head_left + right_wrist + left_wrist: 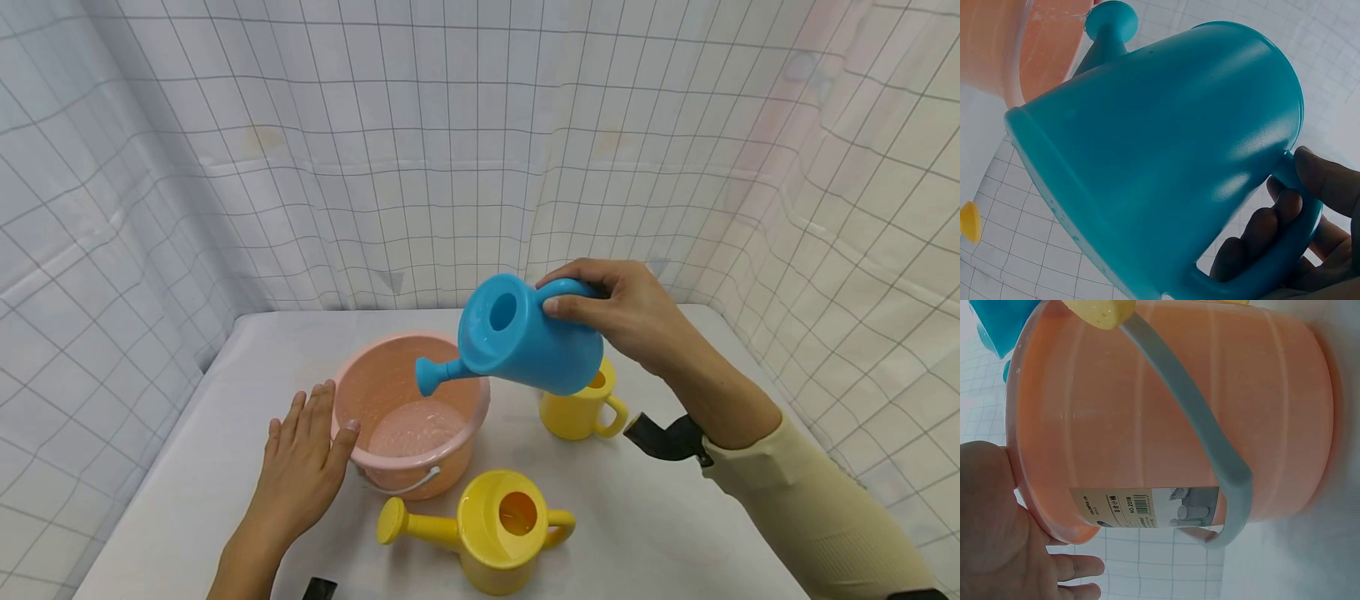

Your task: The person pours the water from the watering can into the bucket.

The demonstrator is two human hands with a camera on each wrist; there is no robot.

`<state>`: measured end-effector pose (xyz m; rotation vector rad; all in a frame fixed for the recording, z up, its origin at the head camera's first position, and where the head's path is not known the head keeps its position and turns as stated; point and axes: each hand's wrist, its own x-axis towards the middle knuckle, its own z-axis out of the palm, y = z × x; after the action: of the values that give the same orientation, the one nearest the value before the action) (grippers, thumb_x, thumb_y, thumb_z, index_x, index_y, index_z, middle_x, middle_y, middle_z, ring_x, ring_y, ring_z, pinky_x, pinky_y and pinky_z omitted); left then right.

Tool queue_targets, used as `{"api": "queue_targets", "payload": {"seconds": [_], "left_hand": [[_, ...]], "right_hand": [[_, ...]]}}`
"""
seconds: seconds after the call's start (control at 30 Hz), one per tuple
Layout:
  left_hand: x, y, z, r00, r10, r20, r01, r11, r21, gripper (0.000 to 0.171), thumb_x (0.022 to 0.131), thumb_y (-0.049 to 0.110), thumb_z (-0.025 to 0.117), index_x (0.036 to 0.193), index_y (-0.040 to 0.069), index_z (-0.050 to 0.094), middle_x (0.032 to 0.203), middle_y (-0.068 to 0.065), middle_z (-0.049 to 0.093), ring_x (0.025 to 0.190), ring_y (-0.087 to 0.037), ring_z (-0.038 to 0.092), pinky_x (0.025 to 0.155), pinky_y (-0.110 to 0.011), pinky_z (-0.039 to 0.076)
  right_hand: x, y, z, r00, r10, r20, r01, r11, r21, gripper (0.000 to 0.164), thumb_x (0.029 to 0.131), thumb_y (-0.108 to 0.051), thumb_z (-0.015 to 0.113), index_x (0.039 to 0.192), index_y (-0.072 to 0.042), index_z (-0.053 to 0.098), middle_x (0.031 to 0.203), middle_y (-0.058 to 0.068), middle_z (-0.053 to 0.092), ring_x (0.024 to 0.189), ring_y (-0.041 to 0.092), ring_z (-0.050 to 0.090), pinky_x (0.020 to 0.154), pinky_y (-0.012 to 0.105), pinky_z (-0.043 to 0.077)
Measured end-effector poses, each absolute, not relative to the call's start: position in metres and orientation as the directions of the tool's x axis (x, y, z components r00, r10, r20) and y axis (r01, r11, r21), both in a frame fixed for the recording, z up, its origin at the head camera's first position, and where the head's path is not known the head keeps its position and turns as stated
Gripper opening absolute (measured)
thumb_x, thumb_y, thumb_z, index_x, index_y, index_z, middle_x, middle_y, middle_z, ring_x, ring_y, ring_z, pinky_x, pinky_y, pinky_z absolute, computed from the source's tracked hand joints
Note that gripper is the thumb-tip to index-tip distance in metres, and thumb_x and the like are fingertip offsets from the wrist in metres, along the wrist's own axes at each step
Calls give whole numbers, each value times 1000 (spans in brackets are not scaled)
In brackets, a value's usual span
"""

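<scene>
My right hand [626, 308] grips the handle of a blue watering can [543, 350] held up and tilted, its rose pointing left over the pink bucket [450, 462]. In the right wrist view, thin pale streaks run from the can's rose [1112, 22] into the bucket. Shallow water [416, 427] shows at the bucket's bottom. My left hand [303, 467] lies against the bucket's left rim, fingers straight, thumb at the edge. The left wrist view shows the bucket's grey handle [1194, 419] hanging down its side beside a printed label [1144, 506].
A yellow watering can [495, 533] stands in front of the bucket, liquid inside it, its rose toward the left. Another yellow watering can [573, 417] stands at the right, partly behind the blue one. White gridded cloth [480, 167] walls the white-covered table [675, 517] at the back and sides.
</scene>
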<state>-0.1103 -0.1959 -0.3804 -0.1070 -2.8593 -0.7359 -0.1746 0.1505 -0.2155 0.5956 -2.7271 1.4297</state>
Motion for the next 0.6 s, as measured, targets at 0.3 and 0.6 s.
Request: {"api": "queue_targets", "payload": {"seconds": [0.3, 0.6], "left_hand": [[-110, -196, -380, -982, 25, 189, 113, 875, 470, 68, 101, 48, 28, 153, 12, 5, 156, -23, 16, 146, -41, 4, 110, -68, 2], [-110, -196, -379, -984, 28, 178, 111, 873, 474, 68, 101, 48, 27, 153, 13, 3, 157, -22, 15, 147, -40, 2, 110, -67, 0]], "right_hand": [[-175, 150, -215, -926, -329, 186, -340, 512, -789, 31, 89, -33, 65, 113, -14, 66, 117, 6, 65, 112, 28, 57, 99, 55, 44], [-176, 149, -215, -925, -336, 180, -339, 511, -790, 30, 88, -33, 66, 113, -15, 66, 116, 5, 65, 112, 27, 58, 99, 55, 44]]}}
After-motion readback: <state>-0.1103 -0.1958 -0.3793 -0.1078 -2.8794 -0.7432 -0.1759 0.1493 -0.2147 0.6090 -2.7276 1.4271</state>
